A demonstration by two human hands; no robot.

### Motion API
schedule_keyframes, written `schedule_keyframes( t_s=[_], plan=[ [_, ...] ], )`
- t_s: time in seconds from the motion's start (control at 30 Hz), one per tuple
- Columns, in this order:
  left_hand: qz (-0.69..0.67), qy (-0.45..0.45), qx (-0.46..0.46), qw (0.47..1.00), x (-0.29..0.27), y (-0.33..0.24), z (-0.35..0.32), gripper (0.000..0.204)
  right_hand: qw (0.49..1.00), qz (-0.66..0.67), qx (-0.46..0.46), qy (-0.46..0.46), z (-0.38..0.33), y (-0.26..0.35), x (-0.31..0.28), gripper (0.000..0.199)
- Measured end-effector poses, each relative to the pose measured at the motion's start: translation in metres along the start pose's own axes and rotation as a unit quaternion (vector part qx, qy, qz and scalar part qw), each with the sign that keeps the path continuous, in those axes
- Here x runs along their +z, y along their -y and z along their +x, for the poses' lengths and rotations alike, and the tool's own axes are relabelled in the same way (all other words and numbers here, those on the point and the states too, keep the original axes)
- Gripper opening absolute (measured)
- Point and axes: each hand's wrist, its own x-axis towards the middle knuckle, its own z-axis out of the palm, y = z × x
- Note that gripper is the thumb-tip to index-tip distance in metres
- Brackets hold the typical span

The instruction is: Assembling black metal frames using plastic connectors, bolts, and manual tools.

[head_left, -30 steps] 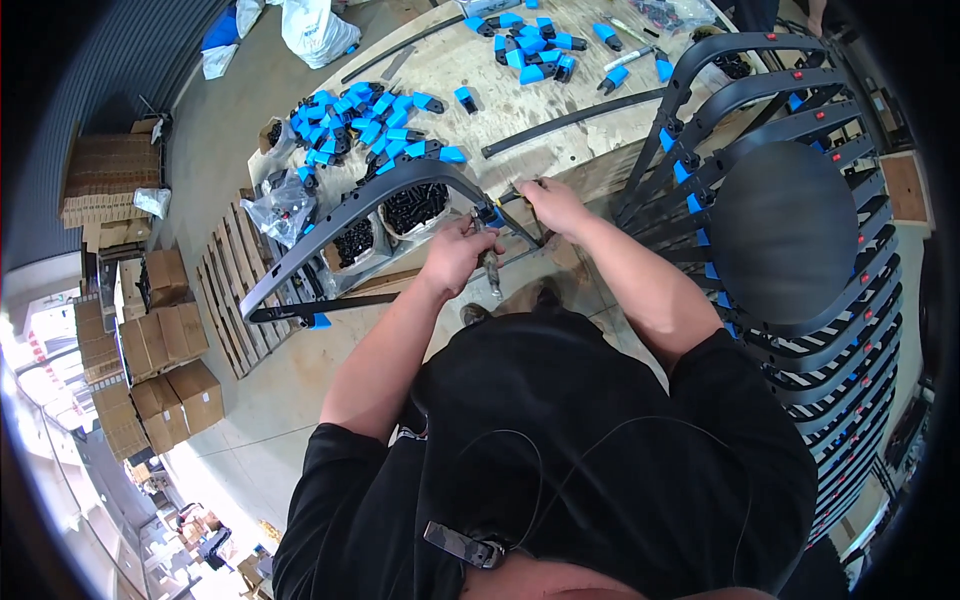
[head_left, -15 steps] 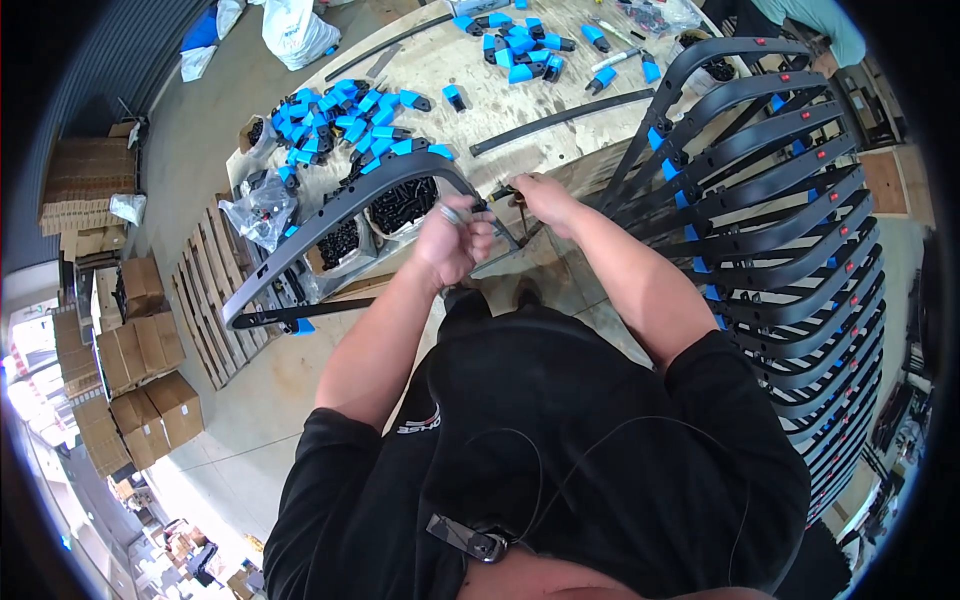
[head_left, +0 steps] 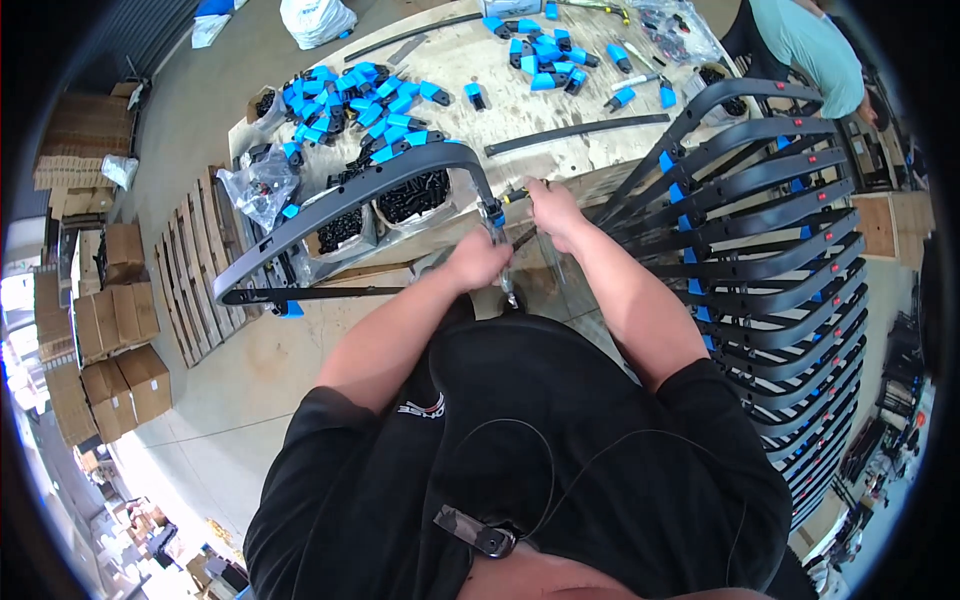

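Observation:
A black curved frame (head_left: pixel 385 172) with rounded corners stands at the near edge of the worktable (head_left: pixel 455 118). My left hand (head_left: pixel 478 262) is closed around a silver metal hand tool (head_left: pixel 511 292) below the frame's right corner; its exact kind is unclear. The tool's upper end meets a blue piece at the frame's side bar. Just to the right, my right hand (head_left: pixel 556 212) is closed on a small yellow-and-black tool (head_left: pixel 516 195) pointing at that bar. My fingers hide much of both tools.
Blue-and-black plastic end pieces (head_left: pixel 350 105) lie piled on the table. Bins of small black parts (head_left: pixel 412 198) line its near edge. Many similar frames (head_left: pixel 770 210) stand stacked at right. A wooden pallet (head_left: pixel 200 270) and cardboard boxes (head_left: pixel 125 380) are at left. Another person (head_left: pixel 810 50) is at far right.
My left hand has moved right and down, bringing the silver tool upright beside the frame's side bar. My right hand has shifted slightly in the picture as the view moved.

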Motion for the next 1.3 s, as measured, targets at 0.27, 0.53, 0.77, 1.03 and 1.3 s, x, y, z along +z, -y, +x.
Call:
schedule_keyframes(
  t_s=[0.27, 0.53, 0.77, 1.03, 1.3],
  plan=[
    [-0.657, 0.195, -0.064, 0.725, -0.028, -0.003, 0.011, 0.019, 0.995, -0.036, -0.075, -0.059, -0.010, -0.005, 0.013, 0.060],
    [-0.487, 0.080, -0.089, 0.865, -0.016, -0.026, -0.004, 0.020, 0.993, -0.070, -0.044, -0.079, 0.001, -0.016, 0.007, 0.063],
    [0.078, -0.124, 0.043, 0.988, 0.022, 0.030, 0.023, 0.029, 0.989, -0.088, -0.087, -0.077, -0.020, 0.006, 0.022, 0.060],
    [0.057, -0.072, 0.028, 0.995, 0.008, 0.012, 0.006, 0.036, 0.983, -0.105, -0.113, -0.099, -0.010, -0.008, 0.019, 0.062],
    [-0.387, 0.062, -0.080, 0.917, -0.018, -0.013, 0.005, 0.032, 0.979, -0.112, -0.135, -0.103, -0.015, -0.011, 0.014, 0.055]
  ],
)
